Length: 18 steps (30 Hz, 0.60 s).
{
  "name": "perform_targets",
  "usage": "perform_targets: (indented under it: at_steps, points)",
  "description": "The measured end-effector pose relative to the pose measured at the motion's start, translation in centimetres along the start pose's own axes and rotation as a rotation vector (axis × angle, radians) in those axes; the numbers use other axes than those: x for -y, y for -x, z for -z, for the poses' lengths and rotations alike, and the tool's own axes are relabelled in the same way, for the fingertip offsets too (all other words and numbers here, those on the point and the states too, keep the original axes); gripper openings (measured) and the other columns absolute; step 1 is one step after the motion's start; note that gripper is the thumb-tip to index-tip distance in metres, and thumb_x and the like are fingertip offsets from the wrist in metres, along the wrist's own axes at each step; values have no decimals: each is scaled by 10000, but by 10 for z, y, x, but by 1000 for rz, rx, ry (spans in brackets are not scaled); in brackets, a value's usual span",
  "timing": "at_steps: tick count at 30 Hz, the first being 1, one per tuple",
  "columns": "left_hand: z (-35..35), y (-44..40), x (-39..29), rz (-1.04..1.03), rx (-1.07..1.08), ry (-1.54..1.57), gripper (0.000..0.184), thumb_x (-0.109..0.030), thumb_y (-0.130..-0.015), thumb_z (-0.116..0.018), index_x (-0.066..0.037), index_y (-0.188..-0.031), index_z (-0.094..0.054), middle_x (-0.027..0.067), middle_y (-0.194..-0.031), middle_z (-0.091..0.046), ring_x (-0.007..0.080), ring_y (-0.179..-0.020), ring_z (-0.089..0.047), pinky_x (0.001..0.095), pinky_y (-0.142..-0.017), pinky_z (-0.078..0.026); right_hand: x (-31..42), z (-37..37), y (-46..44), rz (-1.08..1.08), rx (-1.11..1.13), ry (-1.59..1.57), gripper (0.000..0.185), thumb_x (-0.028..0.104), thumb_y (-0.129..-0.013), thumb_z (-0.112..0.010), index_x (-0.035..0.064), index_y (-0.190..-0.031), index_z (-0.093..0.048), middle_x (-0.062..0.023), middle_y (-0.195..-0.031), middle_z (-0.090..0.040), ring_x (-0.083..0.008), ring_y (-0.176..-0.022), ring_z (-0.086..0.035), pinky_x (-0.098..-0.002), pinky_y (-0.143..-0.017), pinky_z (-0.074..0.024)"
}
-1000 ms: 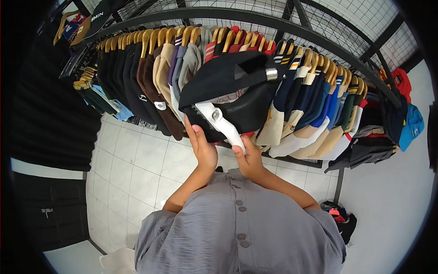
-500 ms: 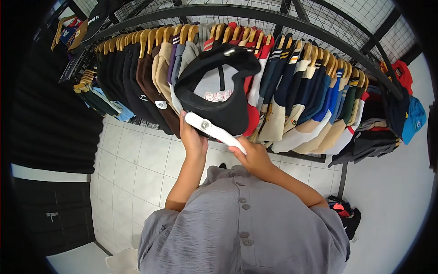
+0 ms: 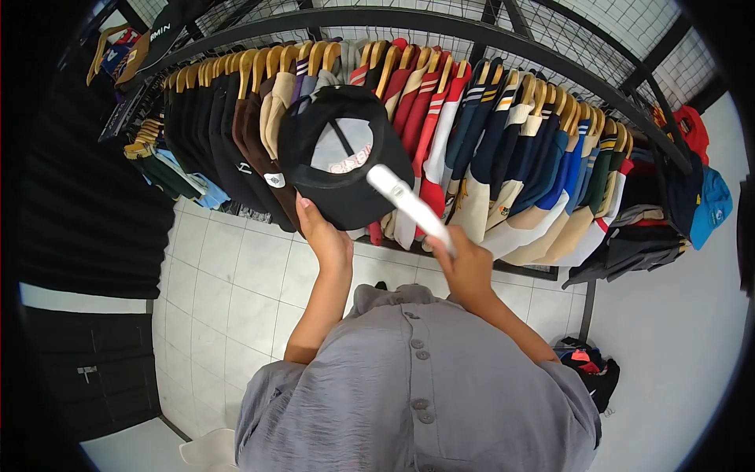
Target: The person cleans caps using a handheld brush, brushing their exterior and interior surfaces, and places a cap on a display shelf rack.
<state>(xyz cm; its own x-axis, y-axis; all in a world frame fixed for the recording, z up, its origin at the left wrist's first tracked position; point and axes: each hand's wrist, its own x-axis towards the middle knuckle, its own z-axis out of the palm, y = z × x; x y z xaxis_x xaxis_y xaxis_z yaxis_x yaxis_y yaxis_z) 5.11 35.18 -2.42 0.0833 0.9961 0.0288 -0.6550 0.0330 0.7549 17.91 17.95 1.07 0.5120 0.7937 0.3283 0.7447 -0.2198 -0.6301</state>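
My left hand (image 3: 325, 239) is closed on the lower edge of a black cap (image 3: 354, 197), held up in front of the clothes rack. The cap's hollow inside faces me, showing a light grey panel with reddish lettering and a dark strip across it. My right hand (image 3: 467, 271) is wrapped around the handle end of a slim white handheld tool (image 3: 414, 208) with a small grey round button. That tool slants up to the left, its far end in front of the cap's right side. Whether it touches the cap, I cannot tell; its underside is hidden.
Behind the cap, a row of jackets (image 3: 543, 169) on wooden hangers fills a black metal rack (image 3: 440, 23). Caps, one blue (image 3: 712, 206), hang at the far right. A dark pile of cloth (image 3: 591, 370) lies on the floor at right. White tiles (image 3: 236, 291) cover the floor.
The cap has turned and shifted left and slightly down. My right hand has moved right, swinging the white tool from across the cap's lower edge to its right side.
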Motion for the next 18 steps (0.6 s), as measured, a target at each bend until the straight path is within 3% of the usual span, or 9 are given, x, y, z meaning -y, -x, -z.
perform_targets:
  at_steps: [3,5,7,9,12,15,18]
  points:
    - [0,0,0,-88,-19,-77,454,-279,-1004,-322,14,-1351,-327,131,-1333,-434,200,-1206,-437,311,-1036,-322,-8,-1,-1,11,-166,14,267,303,-851,-633,53,-864,-539,-116,-574,-570,-283,-466,-573,-354,-431,-422]
    - [3,0,7,-126,-36,-152,455,-272,-1003,-335,32,-1341,-348,136,-1304,-461,181,-1176,-451,289,-1022,-321,-9,-13,8,11,-155,-39,266,300,-842,-645,54,-855,-545,-117,-568,-566,-282,-449,-561,-354,-423,-415]
    - [1,5,7,-146,-43,-253,445,-265,-1004,-336,41,-1326,-371,136,-1277,-484,174,-1152,-464,281,-1008,-327,-9,-22,16,138,39,35,259,310,-850,-637,67,-913,-573,-119,-590,-589,-298,-510,-599,-368,-466,-437]
    - [0,9,6,-158,-46,-361,438,-258,-1004,-337,50,-1310,-394,136,-1250,-508,167,-1128,-477,272,-994,-333,-11,-22,13,133,72,23,264,314,-852,-632,65,-918,-573,-122,-609,-594,-303,-505,-590,-370,-461,-429]
    - [-2,12,-1,-240,-44,-442,431,-250,-1004,-333,65,-1287,-418,139,-1195,-544,168,-1080,-505,268,-966,-352,-16,-2,-10,-135,-98,-33,276,331,-862,-616,61,-896,-571,-117,-585,-586,-262,-461,-577,-350,-449,-428]
    - [-5,10,-8,-285,-16,-455,426,-239,-1003,-333,69,-1287,-413,146,-1187,-550,176,-1069,-517,274,-958,-363,-20,10,-22,-130,-243,-181,261,289,-857,-635,48,-914,-552,-108,-602,-604,-251,-485,-602,-334,-450,-432]
    - [-9,18,-9,-422,41,-702,414,-219,-1001,-328,77,-1274,-423,167,-1181,-551,176,-1066,-520,287,-954,-370,-9,5,-6,-1,-33,-222,289,290,-842,-650,46,-932,-524,-114,-604,-599,-267,-482,-595,-352,-449,-437]
